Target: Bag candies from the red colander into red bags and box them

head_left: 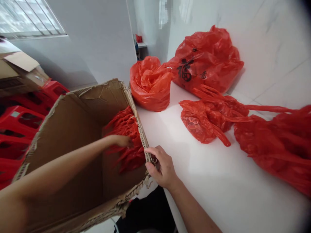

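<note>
Inside ctn box [73, 126], head cam: heap of red bags [126, 124] sits vs the R wall, toward far end; rest of visible floor brown cardboard. L forearm crosses the box from lower L; L hand [122, 141] is over/at the heap, fingers pointing R & down. Motion blur there, so can't tell how far open the fingers are, or if they've got hold of any plastic.

R hand [163, 165] at box's R rim, near corner. Thumb & index part-open, tips on the torn edge; other fingers bent, partly hidden. Firm grip or just resting: can't tell.

Box stands alongside white table [218, 187], rim ragged all round. On table, far to near: printed bag [206, 61], red w/ blk characters, up vs marbled wall [259, 42]; round bag [150, 85], red, just beside box rim, touching printed bag; small bag [198, 124], red, handles loose; big red bag [274, 139] at R edge of view.

L side, beyond box: red stools [23, 119], cartons [21, 66] behind, barred window [29, 17] up top. Dark clothing [148, 210] below, btwn box & table.
</note>
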{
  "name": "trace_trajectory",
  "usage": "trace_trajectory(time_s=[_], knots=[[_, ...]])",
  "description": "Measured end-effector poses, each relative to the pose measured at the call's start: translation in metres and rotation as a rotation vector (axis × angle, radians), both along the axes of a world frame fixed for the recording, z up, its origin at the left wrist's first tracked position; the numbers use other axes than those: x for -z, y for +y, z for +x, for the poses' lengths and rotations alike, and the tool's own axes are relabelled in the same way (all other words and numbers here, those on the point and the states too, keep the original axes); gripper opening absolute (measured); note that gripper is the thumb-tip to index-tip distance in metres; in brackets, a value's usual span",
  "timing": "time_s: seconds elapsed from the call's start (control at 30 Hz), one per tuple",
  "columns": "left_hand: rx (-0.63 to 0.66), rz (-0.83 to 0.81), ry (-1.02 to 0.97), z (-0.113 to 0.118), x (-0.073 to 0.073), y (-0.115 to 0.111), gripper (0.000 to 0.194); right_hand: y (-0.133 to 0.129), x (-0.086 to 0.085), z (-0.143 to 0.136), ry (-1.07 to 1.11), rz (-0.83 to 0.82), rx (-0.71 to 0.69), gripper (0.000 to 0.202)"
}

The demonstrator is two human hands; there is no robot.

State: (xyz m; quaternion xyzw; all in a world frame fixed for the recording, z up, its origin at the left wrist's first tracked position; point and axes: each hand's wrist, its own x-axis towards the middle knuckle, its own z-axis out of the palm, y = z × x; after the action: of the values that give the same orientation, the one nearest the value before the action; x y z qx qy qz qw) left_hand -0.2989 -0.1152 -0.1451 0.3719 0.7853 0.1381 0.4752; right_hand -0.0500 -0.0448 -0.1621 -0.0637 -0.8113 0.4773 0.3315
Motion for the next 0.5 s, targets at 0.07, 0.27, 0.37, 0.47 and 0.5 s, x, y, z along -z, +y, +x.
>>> trace_trajectory(time_s=[0.07,0.27,0.37,0.47,0.5], knots=[[-0.078,0.049,0.339,-0.016,-0.054,0.012,0.025,0.000,-0.001,0.000,-0.001,0.006,0.006,0.035],[0.170,0.729,0.935,0.051,-0.141,0.076,0.029,-0.001,-0.002,-0.002,0.015,0.036,0.026,0.035],[0.691,0.926,0.869,0.110,-0.109,0.133,0.032,0.000,0.001,-0.002,-0.017,0.058,0.038,0.037],[0.905,0.949,0.973,0.143,-0.067,0.189,0.040,0.000,0.004,-0.001,-0.041,0.055,0.051,0.040],[0.937,0.940,1.009,0.148,-0.058,0.203,0.039,0.000,0.004,-0.001,-0.046,0.052,0.053,0.041]])
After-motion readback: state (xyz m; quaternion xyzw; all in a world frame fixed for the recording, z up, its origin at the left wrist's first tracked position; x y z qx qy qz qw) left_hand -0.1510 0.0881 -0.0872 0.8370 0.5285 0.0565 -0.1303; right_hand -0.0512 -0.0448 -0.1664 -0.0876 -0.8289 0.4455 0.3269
